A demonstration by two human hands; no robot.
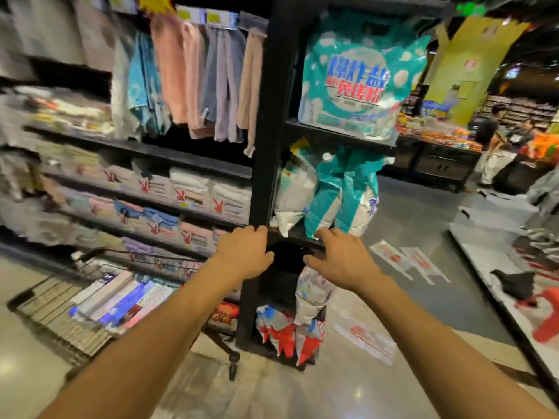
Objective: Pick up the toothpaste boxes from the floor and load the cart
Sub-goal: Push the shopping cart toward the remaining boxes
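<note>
- Left hand (pixel 242 252) and right hand (pixel 340 257): both are reaching forward at the ends of outstretched arms, in front of the black shelf post (pixel 266 146). The fingers are hanging loosely, the right ones a little spread, and neither hand is holding anything.
- Cart (pixel 142 254): the wire cart is standing low and to the left of the hands, against the towel shelving. The left hand is the nearer one to it.
- Toothpaste boxes (pixel 112 297): a layer is lying flat inside the cart, side by side, with the long axes running diagonally from the near left toward the shelving.
- Floor (pixel 332 388): pale oblong shapes with red markings (pixel 402 260) are lying to the right, below the right hand. Blur is making it impossible to tell whether they are boxes or floor markings.
- Judgement: if boxes are remaining on the floor, they are lying on the right-hand side, so a pick would be falling to the right hand and the carry would be crossing leftward to the cart.
</note>
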